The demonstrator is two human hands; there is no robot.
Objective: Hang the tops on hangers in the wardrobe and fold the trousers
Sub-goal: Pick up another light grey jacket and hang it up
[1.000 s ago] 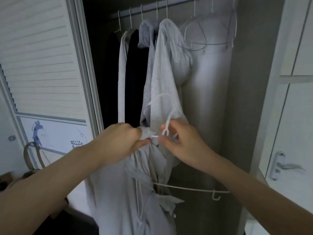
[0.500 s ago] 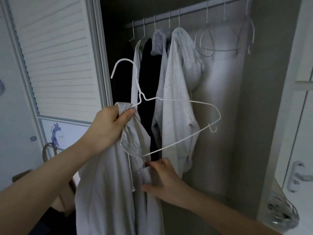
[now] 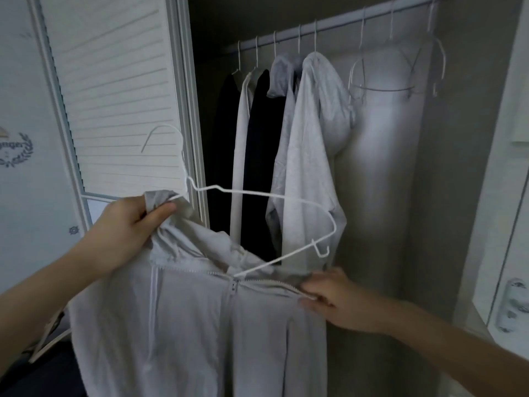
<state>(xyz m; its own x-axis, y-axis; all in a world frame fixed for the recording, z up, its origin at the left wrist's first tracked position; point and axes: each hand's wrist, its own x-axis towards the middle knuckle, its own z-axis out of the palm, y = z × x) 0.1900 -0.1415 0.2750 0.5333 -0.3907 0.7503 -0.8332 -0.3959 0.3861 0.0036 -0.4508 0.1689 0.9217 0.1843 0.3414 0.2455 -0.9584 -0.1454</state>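
Note:
A light grey zip hoodie [image 3: 200, 325] hangs in front of me, half on a white wire hanger [image 3: 257, 193]. The hanger's left arm is inside the garment; its right arm and hook stick out bare. My left hand [image 3: 128, 227] grips the hoodie's shoulder fabric together with the hanger near its neck. My right hand [image 3: 329, 296] pinches the zip edge of the collar at the right, pulling it sideways. Behind, the wardrobe rail [image 3: 343, 22] carries several hung tops [image 3: 309, 156], dark and light.
Empty white hangers [image 3: 400, 78] hang on the rail's right part, with free room beneath them. A louvred sliding door [image 3: 120, 96] stands at the left. A white door with a handle [image 3: 512, 308] is at the right edge. A dark heap lies at the bottom left.
The hoodie's front has been spread open wider; my right hand moved right along the zip edge. The hanger tilted lower and my view shifted closer.

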